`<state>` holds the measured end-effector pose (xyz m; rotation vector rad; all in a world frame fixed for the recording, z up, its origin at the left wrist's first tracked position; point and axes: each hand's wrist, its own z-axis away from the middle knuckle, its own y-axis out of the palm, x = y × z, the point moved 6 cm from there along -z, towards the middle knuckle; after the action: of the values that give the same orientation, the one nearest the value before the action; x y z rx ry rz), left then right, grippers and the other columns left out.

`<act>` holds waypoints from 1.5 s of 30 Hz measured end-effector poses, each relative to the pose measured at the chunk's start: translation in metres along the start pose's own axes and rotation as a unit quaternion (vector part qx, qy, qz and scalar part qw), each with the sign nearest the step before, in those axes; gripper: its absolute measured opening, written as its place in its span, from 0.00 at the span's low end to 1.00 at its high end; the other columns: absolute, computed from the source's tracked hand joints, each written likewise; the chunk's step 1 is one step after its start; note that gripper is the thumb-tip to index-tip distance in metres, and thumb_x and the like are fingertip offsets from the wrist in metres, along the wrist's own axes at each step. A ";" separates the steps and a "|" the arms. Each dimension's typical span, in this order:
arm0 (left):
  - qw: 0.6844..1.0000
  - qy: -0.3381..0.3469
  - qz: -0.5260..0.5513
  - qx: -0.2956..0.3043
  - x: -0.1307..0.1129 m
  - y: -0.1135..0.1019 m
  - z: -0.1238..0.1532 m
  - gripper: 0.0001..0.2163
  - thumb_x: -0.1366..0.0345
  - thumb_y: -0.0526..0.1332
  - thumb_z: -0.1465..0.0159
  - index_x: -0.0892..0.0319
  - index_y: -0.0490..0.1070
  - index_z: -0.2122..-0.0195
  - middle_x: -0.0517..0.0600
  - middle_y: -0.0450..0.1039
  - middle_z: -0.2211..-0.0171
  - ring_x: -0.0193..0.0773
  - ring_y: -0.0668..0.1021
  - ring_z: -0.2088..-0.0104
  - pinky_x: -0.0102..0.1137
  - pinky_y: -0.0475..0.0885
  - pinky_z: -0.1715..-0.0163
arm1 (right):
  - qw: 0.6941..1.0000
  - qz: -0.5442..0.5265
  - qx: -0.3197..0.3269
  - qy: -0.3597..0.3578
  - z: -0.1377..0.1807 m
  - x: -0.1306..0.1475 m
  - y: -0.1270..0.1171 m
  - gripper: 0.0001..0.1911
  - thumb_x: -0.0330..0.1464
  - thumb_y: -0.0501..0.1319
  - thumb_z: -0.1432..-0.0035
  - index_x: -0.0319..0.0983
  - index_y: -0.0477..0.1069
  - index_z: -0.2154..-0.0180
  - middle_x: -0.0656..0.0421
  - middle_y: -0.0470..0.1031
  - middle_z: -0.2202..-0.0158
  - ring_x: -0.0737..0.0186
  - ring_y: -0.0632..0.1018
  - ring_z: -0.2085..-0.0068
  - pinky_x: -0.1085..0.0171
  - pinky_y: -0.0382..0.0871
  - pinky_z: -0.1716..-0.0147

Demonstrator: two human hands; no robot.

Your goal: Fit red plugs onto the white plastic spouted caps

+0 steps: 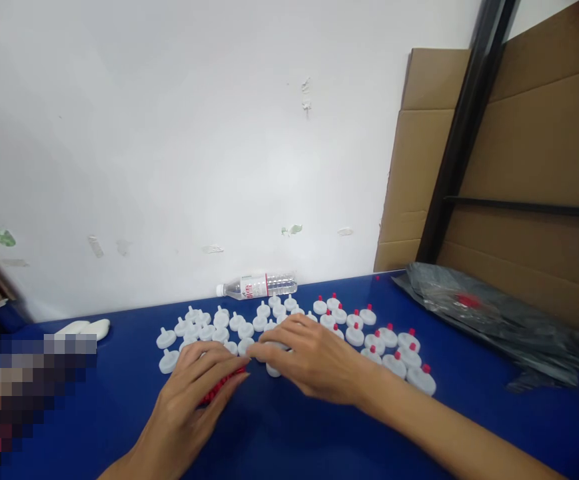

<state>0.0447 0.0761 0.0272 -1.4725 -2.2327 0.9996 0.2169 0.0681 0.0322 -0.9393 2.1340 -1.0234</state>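
Observation:
My left hand (189, 393) is cupped low over the blue table, its fingers curled round a cluster of small red caps (214, 390); how many it holds is hidden. Just right of it, my right hand (302, 353) is closed, fingertips and thumb on a white round spouted lid (274, 345) that the fingers partly cover. Directly below that hand another white lid (273, 371) shows. Behind and left of the hands stand several white lids (168, 339) with bare spouts. To the right are several white lids with red caps (394, 364) on their spouts.
A clear plastic bottle (259, 285) lies along the wall behind the lids. Grey plastic bags (489, 327) rest at the right, near cardboard (544, 147) and a black metal post (462, 133). White rounded objects (83, 329) lie at the left, beside a blurred-out patch.

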 end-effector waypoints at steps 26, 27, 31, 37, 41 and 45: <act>0.999 -0.013 0.047 0.011 0.011 0.011 0.011 0.08 0.70 0.57 0.27 0.54 0.72 0.50 0.50 0.76 0.61 0.40 0.73 0.58 0.33 0.71 0.59 | 0.996 0.029 -0.080 -0.027 0.002 0.028 -0.002 0.27 0.21 0.49 0.32 0.42 0.60 0.35 0.53 0.75 0.44 0.61 0.76 0.49 0.58 0.68 0.45; 0.998 -0.016 0.062 0.017 0.010 0.012 0.011 0.08 0.71 0.56 0.27 0.54 0.72 0.51 0.49 0.76 0.61 0.40 0.73 0.59 0.33 0.71 0.59 | 0.994 0.042 -0.092 -0.031 0.001 0.030 -0.003 0.26 0.21 0.50 0.32 0.42 0.62 0.36 0.53 0.75 0.45 0.61 0.76 0.50 0.58 0.68 0.45; 0.992 -0.029 0.115 0.048 0.003 0.015 0.011 0.09 0.75 0.54 0.28 0.55 0.71 0.57 0.49 0.74 0.64 0.39 0.71 0.62 0.33 0.70 0.61 | 0.985 0.089 -0.143 -0.049 0.001 0.038 -0.010 0.27 0.19 0.53 0.35 0.46 0.67 0.40 0.55 0.77 0.50 0.65 0.78 0.55 0.61 0.70 0.47; 0.987 -0.047 0.139 0.067 -0.007 0.015 0.010 0.10 0.75 0.52 0.28 0.56 0.70 0.59 0.50 0.72 0.66 0.39 0.70 0.65 0.33 0.69 0.65 | 0.979 0.083 -0.175 -0.062 0.002 0.046 -0.017 0.26 0.18 0.59 0.40 0.46 0.71 0.44 0.55 0.79 0.54 0.66 0.78 0.60 0.63 0.73 0.52; 0.988 -0.048 0.126 0.075 -0.009 0.014 0.007 0.09 0.75 0.53 0.29 0.57 0.69 0.61 0.49 0.71 0.67 0.39 0.70 0.65 0.33 0.68 0.64 | 0.980 0.078 -0.172 -0.058 -0.001 0.045 -0.012 0.22 0.19 0.58 0.39 0.44 0.72 0.48 0.58 0.79 0.59 0.65 0.78 0.62 0.62 0.73 0.52; 0.992 -0.015 0.091 0.080 -0.015 0.012 0.004 0.07 0.75 0.55 0.29 0.56 0.69 0.59 0.49 0.72 0.66 0.40 0.70 0.61 0.35 0.68 0.59 | 0.981 0.078 -0.164 -0.074 -0.004 0.042 -0.008 0.09 0.24 0.56 0.33 0.41 0.72 0.57 0.61 0.78 0.65 0.64 0.77 0.62 0.60 0.71 0.51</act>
<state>0.0572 0.0637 0.0182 -1.6204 -2.0112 1.2337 0.1925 0.0328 0.0325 -0.9463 2.2466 -0.5163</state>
